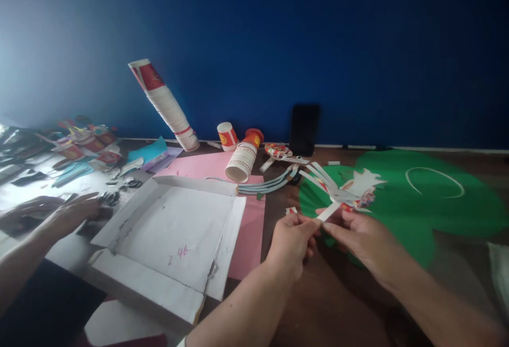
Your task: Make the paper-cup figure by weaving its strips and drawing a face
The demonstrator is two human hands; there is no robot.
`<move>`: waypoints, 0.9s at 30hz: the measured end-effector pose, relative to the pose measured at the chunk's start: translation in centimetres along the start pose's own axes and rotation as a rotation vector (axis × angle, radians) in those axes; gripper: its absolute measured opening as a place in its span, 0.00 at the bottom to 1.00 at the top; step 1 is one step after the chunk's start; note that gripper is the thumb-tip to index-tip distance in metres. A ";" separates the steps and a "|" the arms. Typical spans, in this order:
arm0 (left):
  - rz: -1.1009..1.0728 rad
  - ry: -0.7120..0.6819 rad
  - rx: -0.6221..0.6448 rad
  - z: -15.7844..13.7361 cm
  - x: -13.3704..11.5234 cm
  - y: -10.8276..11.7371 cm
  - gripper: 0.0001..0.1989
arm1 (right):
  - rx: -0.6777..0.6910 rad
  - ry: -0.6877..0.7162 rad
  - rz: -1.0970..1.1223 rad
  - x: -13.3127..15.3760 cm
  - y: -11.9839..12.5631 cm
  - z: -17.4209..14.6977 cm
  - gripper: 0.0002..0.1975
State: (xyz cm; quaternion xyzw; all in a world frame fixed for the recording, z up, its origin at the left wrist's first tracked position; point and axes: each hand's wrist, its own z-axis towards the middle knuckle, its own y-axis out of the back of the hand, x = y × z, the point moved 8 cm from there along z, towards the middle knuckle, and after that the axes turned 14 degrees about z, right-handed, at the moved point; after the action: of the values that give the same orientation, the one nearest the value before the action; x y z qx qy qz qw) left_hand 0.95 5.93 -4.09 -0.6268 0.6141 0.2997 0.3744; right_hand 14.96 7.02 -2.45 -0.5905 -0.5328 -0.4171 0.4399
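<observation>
Both my hands are at a cut-up paper cup, with white strips fanning out to the left and a jagged white piece at the upper right. My left hand pinches the lower end of a white paper strip that hangs from it. Closed around the underside of the cut cup is my right hand, its thumb close to the same strip end. Under and behind lies a green sheet. A small red and white scrap rests just beyond my left hand.
A white box lid lies left on a pink sheet. Behind stand a leaning paper cup stack, a shorter stack, a single cup and a phone. Another person's hands reach among scraps at left.
</observation>
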 end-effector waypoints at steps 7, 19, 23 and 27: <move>0.147 -0.015 0.071 0.0 -0.4 0.2 0.16 | 0.049 -0.102 0.059 0.4 -0.7 -0.5 0.12; 0.957 -1.005 -0.135 -4.1 -6.9 -0.1 0.09 | 0.110 -0.216 0.259 -0.1 -0.5 -0.6 0.15; 1.119 -1.084 -0.106 -4.2 -7.0 -0.9 0.10 | 0.110 -0.226 0.239 -0.2 0.0 -0.6 0.16; 1.300 -1.175 -0.065 -4.2 -6.8 -2.2 0.12 | 0.116 -0.232 0.231 -0.5 0.6 -0.1 0.19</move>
State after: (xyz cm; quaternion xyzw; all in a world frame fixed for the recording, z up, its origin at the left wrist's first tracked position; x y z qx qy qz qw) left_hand 2.34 6.03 4.11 0.0927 0.5488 0.7454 0.3670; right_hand 15.54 6.73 -2.95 -0.6655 -0.5318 -0.2616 0.4538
